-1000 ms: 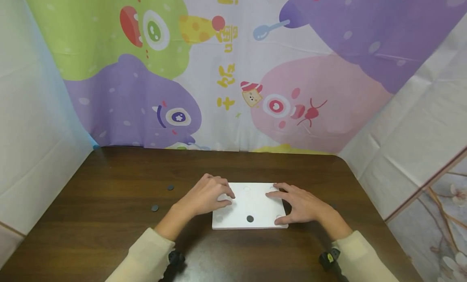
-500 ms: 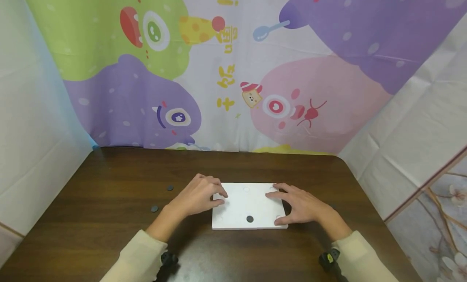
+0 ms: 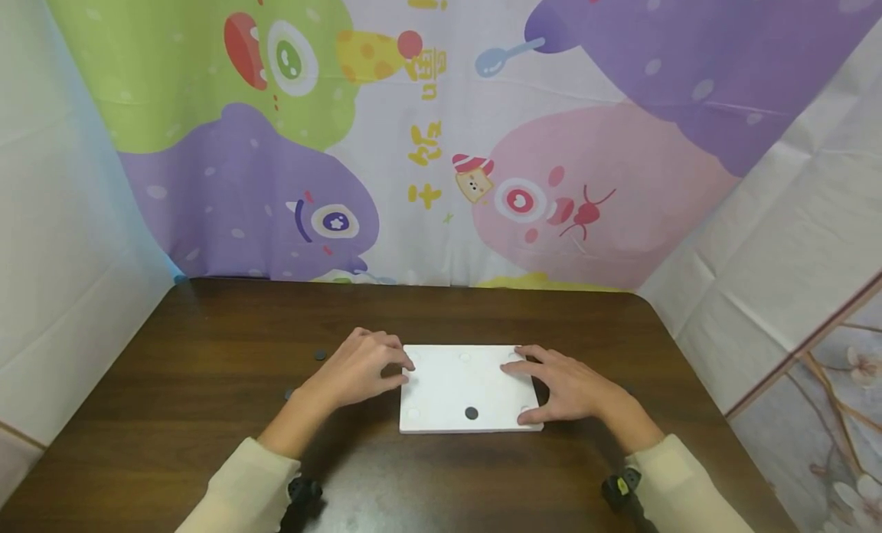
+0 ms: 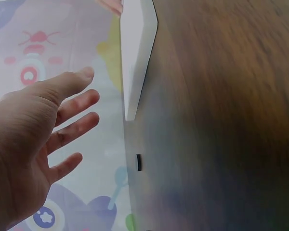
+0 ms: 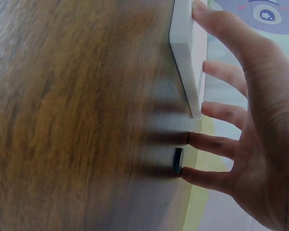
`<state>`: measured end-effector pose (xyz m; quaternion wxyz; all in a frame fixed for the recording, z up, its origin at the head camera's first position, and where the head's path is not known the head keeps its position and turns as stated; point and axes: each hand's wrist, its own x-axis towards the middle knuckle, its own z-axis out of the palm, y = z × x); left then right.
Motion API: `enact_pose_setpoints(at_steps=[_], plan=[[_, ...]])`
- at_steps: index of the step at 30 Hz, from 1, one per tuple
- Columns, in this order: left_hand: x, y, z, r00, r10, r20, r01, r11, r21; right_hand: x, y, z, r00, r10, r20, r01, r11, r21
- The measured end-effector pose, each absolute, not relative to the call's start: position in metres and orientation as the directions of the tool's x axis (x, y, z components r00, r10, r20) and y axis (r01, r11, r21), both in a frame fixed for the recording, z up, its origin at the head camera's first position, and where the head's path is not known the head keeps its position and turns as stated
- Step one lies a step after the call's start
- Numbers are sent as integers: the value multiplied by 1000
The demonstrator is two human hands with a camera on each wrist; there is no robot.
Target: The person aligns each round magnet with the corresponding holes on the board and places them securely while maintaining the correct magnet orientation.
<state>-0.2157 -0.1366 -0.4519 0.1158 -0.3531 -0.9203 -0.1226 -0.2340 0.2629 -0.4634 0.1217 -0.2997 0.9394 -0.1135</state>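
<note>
A white rectangular board (image 3: 448, 387) with shallow round recesses lies flat on the table; one dark disc (image 3: 472, 413) sits near its front edge. My right hand (image 3: 568, 384) rests on the board's right side, thumb and fingers spread; in the right wrist view the thumb (image 5: 202, 10) touches the board (image 5: 184, 36). My left hand (image 3: 361, 368) hovers at the board's left edge with relaxed fingers and holds nothing. In the left wrist view the left hand (image 4: 33, 130) is apart from the board (image 4: 138, 53).
Left of the board a dark disc (image 3: 320, 355) lies on the brown table (image 3: 386, 479); another (image 3: 289, 394) is partly hidden by the left forearm. A dark disc (image 5: 178, 160) lies near the right hand's fingers. A cartoon-printed curtain (image 3: 441, 250) hangs behind the table.
My left hand has moved left, from above the board to its left edge, and now partly covers the nearer left disc. The right hand has stayed in place.
</note>
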Motion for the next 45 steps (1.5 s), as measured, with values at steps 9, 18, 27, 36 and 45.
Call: enact_pose_setpoints(at_steps=[9, 18, 27, 36, 45], plan=[[-218, -144, -453, -731, 613, 298, 671, 727, 150, -234, 264, -464, -792, -588, -167, -531, 797, -288], [-222, -148, -450, -759, 586, 282, 641, 748, 171, -233, 263, -461, -793, -585, -171, -529, 800, -283], [-228, -151, -450, -767, 578, 279, 630, 760, 161, -233, 263, -461, -790, -591, -166, -534, 795, -287], [-234, -156, -450, -786, 556, 270, 607, 777, 167, -234, 264, -464, -786, -596, -163, -539, 790, -292], [-238, -160, -449, -800, 540, 262, 590, 788, 176, -234, 263, -463, -785, -597, -165, -539, 790, -292]])
